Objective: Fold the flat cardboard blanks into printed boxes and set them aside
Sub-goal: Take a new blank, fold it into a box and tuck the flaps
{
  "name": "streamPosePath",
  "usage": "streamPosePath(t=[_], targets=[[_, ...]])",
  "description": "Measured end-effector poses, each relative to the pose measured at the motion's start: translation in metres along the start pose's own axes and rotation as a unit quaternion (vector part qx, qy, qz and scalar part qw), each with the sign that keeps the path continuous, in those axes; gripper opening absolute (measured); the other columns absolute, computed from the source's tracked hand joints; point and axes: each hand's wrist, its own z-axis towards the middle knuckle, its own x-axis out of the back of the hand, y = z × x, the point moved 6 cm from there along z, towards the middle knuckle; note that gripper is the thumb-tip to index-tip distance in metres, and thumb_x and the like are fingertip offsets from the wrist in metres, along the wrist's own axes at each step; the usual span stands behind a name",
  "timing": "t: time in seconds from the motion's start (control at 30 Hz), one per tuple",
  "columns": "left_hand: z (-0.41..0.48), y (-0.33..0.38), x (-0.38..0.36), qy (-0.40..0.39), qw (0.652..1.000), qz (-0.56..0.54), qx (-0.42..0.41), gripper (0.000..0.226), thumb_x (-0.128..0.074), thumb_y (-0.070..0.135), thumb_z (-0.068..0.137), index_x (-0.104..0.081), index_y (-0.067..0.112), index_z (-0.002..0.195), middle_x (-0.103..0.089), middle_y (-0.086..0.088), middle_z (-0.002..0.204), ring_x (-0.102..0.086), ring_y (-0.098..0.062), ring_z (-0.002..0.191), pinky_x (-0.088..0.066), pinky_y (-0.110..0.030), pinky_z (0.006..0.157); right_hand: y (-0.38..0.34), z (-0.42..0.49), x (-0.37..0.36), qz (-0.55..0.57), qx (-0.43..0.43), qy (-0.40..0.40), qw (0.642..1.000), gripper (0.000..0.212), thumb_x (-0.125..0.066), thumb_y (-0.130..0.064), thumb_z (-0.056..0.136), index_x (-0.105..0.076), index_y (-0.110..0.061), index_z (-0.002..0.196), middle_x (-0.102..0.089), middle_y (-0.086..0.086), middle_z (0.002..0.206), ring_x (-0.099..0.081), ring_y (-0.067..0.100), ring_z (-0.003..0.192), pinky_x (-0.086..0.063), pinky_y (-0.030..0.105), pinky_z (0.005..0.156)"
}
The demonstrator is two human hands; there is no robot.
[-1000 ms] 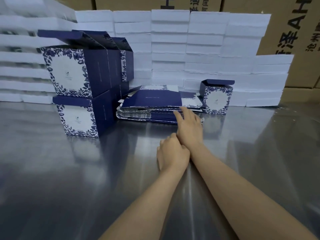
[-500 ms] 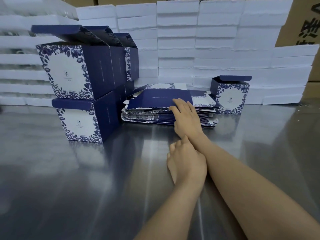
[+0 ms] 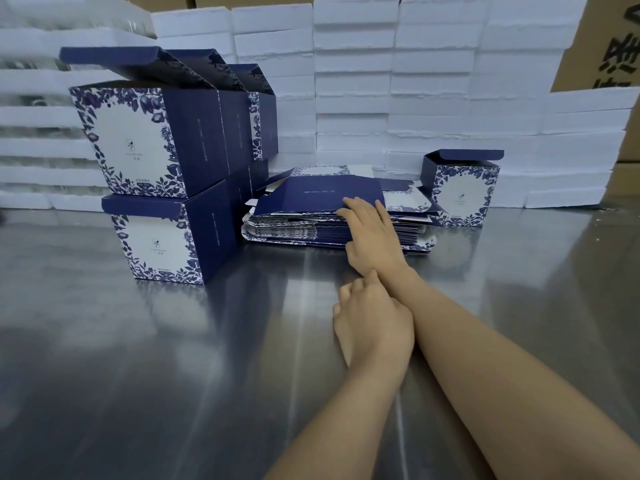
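A stack of flat navy and floral cardboard blanks (image 3: pixel 301 226) lies at the middle of the steel table. My right hand (image 3: pixel 374 237) rests on the stack's near right edge, fingers laid over the top blank (image 3: pixel 322 195), which is lifted a little at the front. My left hand (image 3: pixel 372 323) sits on the table just behind it, fingers loosely curled, touching my right wrist and holding nothing. Folded printed boxes (image 3: pixel 152 150) stand piled at the left with lids open. One more folded box (image 3: pixel 464 188) stands right of the stack.
White foam slabs (image 3: pixel 398 98) are stacked like a wall along the back of the steel table (image 3: pixel 173 375). Brown cartons (image 3: pixel 616 46) with black lettering stand behind at the right.
My right hand has reached forward from the table onto the stack and taken the top blank's edge. My left hand stayed behind near the wrist. The view has drawn closer to the stack.
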Motion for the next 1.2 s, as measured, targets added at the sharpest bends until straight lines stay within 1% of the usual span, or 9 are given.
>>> streamPosePath(t=[0.2,0.37,0.53,0.73,0.87,0.97,1.03,1.1,1.2], targets=[[0.0,0.0,0.0,0.002,1.0,-0.004,-0.004,0.048,-0.039,0.012,0.094,-0.04,0.019,0.141,-0.05,0.001,0.139,-0.035,-0.019,0.132,-0.031,-0.032,0.104,0.005,0.0,-0.004,-0.046,-0.043,-0.004,0.998,0.065,-0.047,-0.008,0.087,-0.026,-0.008,0.149,-0.017,0.003,0.16,-0.009,0.019,0.148,0.005,0.043,0.119],[-0.002,-0.001,0.008,0.02,0.998,-0.058,0.018,0.032,-0.045,0.011,0.088,-0.047,0.022,0.118,-0.057,0.0,0.119,-0.046,-0.022,0.12,-0.036,-0.034,0.096,-0.008,-0.016,0.036,-0.053,-0.003,0.195,0.979,0.061,-0.052,0.011,0.069,-0.056,0.0,0.129,-0.054,0.01,0.137,-0.05,0.026,0.127,-0.018,0.044,0.107],[-0.007,0.001,0.012,0.017,0.991,-0.131,0.01,0.02,-0.048,0.011,0.077,-0.035,0.026,0.077,-0.051,0.005,0.088,-0.053,-0.025,0.094,-0.039,-0.037,0.08,-0.016,-0.054,0.076,0.003,-0.015,0.299,0.954,0.055,-0.038,0.001,0.069,-0.063,-0.002,0.117,-0.062,0.011,0.126,-0.043,0.019,0.117,-0.028,0.039,0.095],[-0.007,-0.014,0.024,0.046,0.956,-0.291,0.0,0.028,-0.046,-0.005,0.088,-0.059,0.004,0.11,-0.059,-0.014,0.116,-0.056,-0.028,0.109,-0.038,-0.019,0.089,0.024,-0.109,0.141,0.228,-0.153,0.416,0.867,0.017,-0.056,0.009,0.086,-0.069,0.0,0.09,-0.065,0.02,0.097,-0.058,0.023,0.095,-0.044,0.028,0.086],[-0.005,-0.047,0.049,0.151,0.883,-0.438,0.083,0.031,-0.044,0.002,0.096,-0.052,0.005,0.126,-0.054,-0.015,0.128,-0.053,-0.03,0.116,-0.04,-0.038,0.104,0.062,-0.119,0.173,0.406,-0.257,0.346,0.806,0.025,-0.053,0.006,0.089,-0.065,-0.016,0.088,-0.068,0.005,0.094,-0.057,-0.004,0.08,-0.042,0.013,0.078],[-0.004,-0.06,0.073,0.214,0.884,-0.413,0.047,0.038,-0.044,0.015,0.101,-0.046,0.004,0.137,-0.046,-0.011,0.138,-0.045,-0.024,0.126,-0.034,-0.025,0.107,0.066,-0.128,0.166,0.5,-0.258,0.224,0.796,0.029,-0.053,0.001,0.093,-0.056,-0.023,0.107,-0.062,-0.008,0.086,-0.057,-0.004,0.075,-0.044,0.012,0.073],[-0.003,-0.061,0.081,0.194,0.893,-0.406,0.004,0.043,-0.04,0.023,0.103,-0.039,0.011,0.144,-0.042,0.003,0.14,-0.042,-0.012,0.124,-0.033,-0.007,0.095,0.061,-0.136,0.148,0.589,-0.267,0.125,0.752,0.041,-0.053,0.001,0.093,-0.05,-0.027,0.123,-0.058,-0.003,0.083,-0.057,0.006,0.075,-0.047,0.018,0.069],[-0.003,-0.058,0.083,0.157,0.892,-0.424,-0.02,0.047,-0.039,0.024,0.104,-0.03,0.018,0.15,-0.035,0.016,0.14,-0.037,-0.001,0.125,-0.027,-0.005,0.094,0.056,-0.141,0.133,0.643,-0.288,0.06,0.708,0.046,-0.052,0.001,0.093,-0.048,-0.017,0.135,-0.056,0.003,0.085,-0.052,0.015,0.072,-0.044,0.025,0.063],[0.0,-0.055,0.074,0.091,0.852,-0.515,0.029,0.04,-0.041,0.02,0.103,-0.047,0.012,0.141,-0.056,0.003,0.13,-0.051,-0.008,0.113,-0.04,-0.019,0.094,0.052,-0.139,0.132,0.619,-0.293,0.078,0.724,0.039,-0.054,-0.003,0.092,-0.056,-0.01,0.13,-0.062,0.001,0.084,-0.055,0.008,0.068,-0.045,0.022,0.065]])
